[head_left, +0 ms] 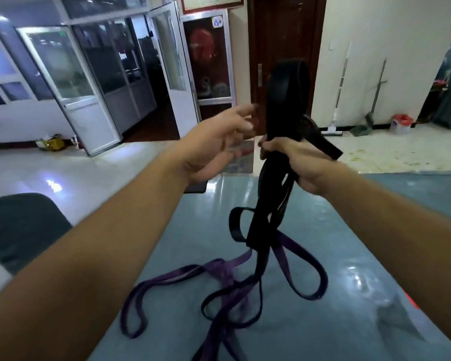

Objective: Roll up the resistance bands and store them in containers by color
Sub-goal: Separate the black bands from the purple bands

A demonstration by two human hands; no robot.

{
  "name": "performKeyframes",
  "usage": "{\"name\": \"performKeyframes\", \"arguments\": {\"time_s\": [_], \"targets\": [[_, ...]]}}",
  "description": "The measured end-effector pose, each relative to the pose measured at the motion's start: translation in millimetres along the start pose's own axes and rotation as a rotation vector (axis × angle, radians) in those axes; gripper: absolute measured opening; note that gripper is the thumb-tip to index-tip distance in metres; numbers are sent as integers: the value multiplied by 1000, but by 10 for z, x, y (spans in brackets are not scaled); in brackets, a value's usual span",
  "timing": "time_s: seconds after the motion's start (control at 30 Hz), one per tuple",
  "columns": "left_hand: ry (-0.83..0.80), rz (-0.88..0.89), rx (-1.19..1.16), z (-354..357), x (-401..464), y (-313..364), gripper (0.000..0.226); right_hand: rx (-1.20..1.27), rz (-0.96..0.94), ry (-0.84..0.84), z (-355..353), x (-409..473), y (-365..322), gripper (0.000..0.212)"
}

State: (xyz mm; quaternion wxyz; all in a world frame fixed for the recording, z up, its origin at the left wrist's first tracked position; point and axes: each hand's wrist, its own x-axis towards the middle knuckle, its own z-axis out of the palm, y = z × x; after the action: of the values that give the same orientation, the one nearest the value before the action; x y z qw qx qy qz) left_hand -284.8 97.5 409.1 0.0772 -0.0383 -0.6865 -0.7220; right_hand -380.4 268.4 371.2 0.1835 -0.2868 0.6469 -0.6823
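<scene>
R hand (301, 166) is clamped round a bunch of black bands (274, 201), held up above the blue table (336, 243). A loop of black sticks up over the fist, another strap end pokes out to its far right side, rest of the bunch hangs down to the table. L hand (218, 144) is just beside the fist, fingers spread and loose, gripping nothing, not touching the bands as far as I can tell.

Purple bands (219, 267) lie on the table right under the hanging black ones, loops running out both sides, and the two colors look crossed w/ each other at the bottom. No containers in view. A dark chair back (21, 227) sits off the table's left edge.

Risks, my read: rolling hasn't really started, and the black bunch is more than one strap w/ loose tails. If R hand lifts further, the tangle could drag purple bands along or off the table. Rolling w/o separating first prob gives a lumpy mixed-color coil, wrong for sorting. Rubber is springy too, so the top loop may slip the grip once L hand pulls.
</scene>
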Motion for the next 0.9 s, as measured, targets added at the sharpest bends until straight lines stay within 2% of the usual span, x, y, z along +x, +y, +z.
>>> {"name": "performKeyframes", "arguments": {"time_s": [0.07,0.13,0.17,0.23,0.33,0.37,0.43,0.53,0.63,0.73,0.83,0.9], "targets": [[137,-88,-49,-238,-117,-390,43,47,-36,-83,-155,4,-101,4],[278,-201,247,-353,-235,-901,34,146,-40,-110,-279,7,-210,15],[257,-266,398,-368,-301,-1156,33,167,-32,-127,-328,13,-256,18],[113,-399,538,-316,-429,-1588,43,133,-41,-189,-392,17,-317,15],[-90,-474,652,-38,-503,-1923,85,94,-63,-303,-414,0,-320,18],[-113,-477,678,67,-495,-1978,86,94,-52,-337,-417,0,-305,19],[-155,-489,708,210,-473,-2058,70,66,-24,-401,-448,15,-267,21],[-336,-583,789,322,-506,-2142,49,-116,-55,-472,-557,10,-192,20],[-441,-622,866,422,-614,-2269,58,-197,-36,-465,-671,-26,-94,19],[-356,-616,910,403,-730,-2361,47,-295,-71,-481,-794,-63,-55,21],[-196,-593,840,242,-782,-2301,30,-549,-99,-460,-902,-106,4,21],[-77,-528,834,134,-768,-2189,29,-693,-67,-439,-941,-134,105,19]]}}
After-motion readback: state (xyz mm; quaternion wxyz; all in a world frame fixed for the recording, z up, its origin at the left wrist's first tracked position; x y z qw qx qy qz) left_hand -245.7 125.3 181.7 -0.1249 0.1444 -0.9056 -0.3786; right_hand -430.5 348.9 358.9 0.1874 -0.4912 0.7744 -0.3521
